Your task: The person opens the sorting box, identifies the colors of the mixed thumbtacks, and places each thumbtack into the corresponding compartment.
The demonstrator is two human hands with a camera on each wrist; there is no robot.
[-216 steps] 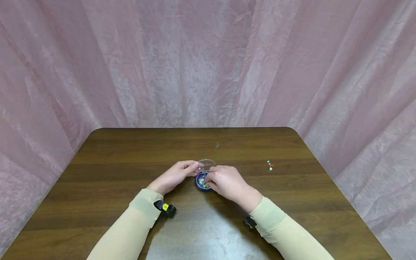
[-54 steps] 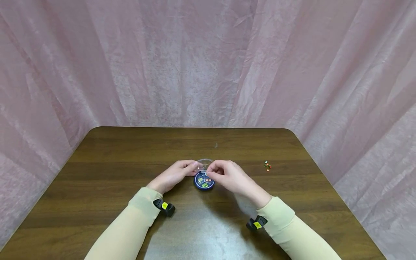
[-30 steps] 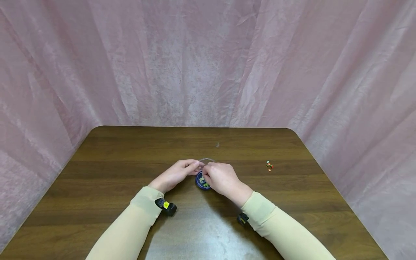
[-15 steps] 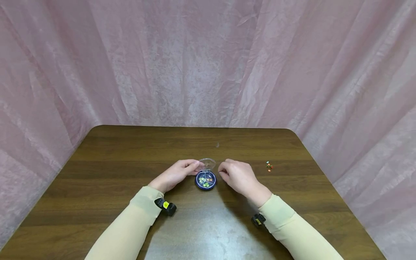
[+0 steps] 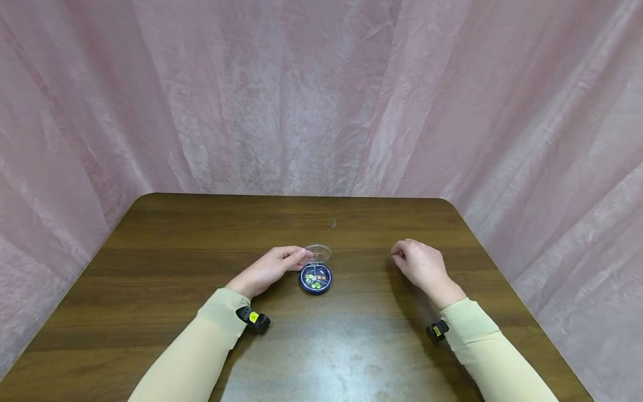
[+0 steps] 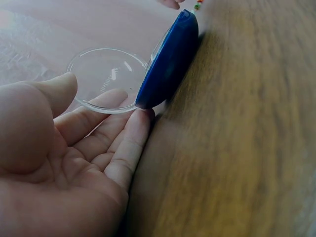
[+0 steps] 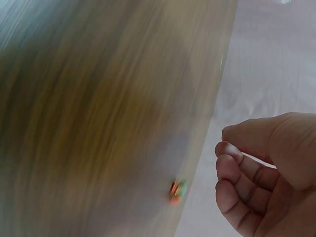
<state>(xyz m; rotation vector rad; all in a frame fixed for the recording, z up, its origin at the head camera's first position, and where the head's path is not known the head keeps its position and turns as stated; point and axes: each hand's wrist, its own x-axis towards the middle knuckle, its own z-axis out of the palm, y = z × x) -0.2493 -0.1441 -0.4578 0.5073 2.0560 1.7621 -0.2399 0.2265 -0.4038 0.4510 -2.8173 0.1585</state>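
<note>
Near the middle of the wood-grained tabletop (image 5: 311, 346) sits a round blue case (image 6: 173, 59), its clear lid (image 6: 106, 71) hinged back and small green and reddish pieces (image 5: 316, 285) in its divided well. It looks like glossy hard plastic, probably light, stiff and slightly slippery, best steadied by its thick rim; the thin lid seems more fragile. The left hand (image 5: 273, 265) touches the lid with extended fingers, thumb apart from them. Well apart, the right hand (image 5: 421, 263) curls its fingers, nothing visible between thumb and forefinger; blurred loose bits (image 7: 177, 191) nearby likely need a fingertip pinch.
</note>
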